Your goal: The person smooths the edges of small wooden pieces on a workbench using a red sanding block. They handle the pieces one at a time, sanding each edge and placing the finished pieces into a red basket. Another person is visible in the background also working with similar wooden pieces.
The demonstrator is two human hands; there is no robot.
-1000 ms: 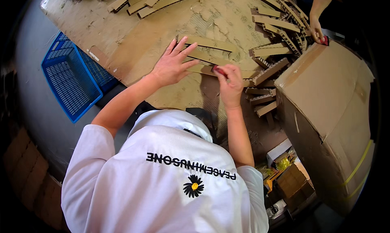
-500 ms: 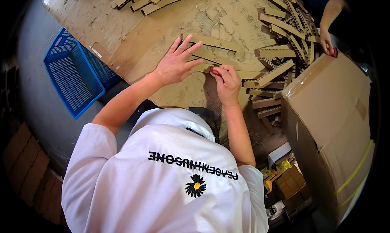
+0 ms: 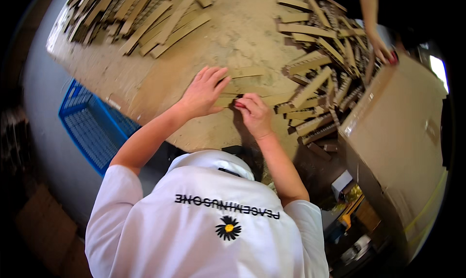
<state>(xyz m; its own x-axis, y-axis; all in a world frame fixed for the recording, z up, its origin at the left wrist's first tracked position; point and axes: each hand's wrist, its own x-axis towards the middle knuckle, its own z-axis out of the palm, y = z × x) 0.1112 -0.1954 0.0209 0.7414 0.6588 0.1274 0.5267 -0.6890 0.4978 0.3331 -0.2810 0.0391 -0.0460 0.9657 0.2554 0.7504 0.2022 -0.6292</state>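
Observation:
My left hand lies with its fingers stretched out over cardboard strips on the tabletop. My right hand is closed on a small red tool, whose exact kind is hidden by the fingers. The tool is at a tan cardboard strip that runs between my hands. Farther off, another flat strip lies beyond my left fingertips.
A loose heap of honeycomb-edged cardboard strips lies to the right, and more strips at far left. A blue plastic crate stands left of the table. At right is a large carton; another person's hand holds something red there.
The whole view has shifted, showing more of the far strips. My left fingers are less spread, and both hands stay close together at the strips. The other person's hand remains by the carton.

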